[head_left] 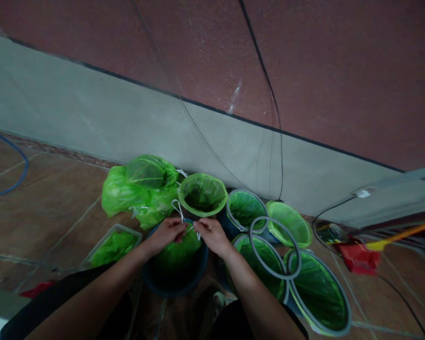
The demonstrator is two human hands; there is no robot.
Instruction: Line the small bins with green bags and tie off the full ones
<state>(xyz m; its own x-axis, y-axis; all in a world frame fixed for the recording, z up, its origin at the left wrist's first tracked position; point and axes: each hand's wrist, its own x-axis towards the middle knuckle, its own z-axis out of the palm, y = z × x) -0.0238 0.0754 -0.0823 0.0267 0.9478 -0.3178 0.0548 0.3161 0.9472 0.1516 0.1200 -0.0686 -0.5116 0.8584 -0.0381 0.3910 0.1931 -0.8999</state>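
A green plastic trash bag (179,255) sits inside a dark round bin (203,264) in front of me, its top drawn together. Above it my left hand (167,233) pinches a white drawstring (178,206), whose loop sticks up past the fingers. Close by on the right, my right hand (212,233) is also closed on the drawstring, with a short white end hanging beneath it. The two hands are almost touching. The fingertips partly hide the bag's neck.
Filled green bags (141,189) lie by the wall. A tray of green bags (115,245) is at left. Several green-lined bins (202,194) stand behind and to the right, with a loose grey ring (253,238) across them. A red dustpan (361,257) and cables lie at far right.
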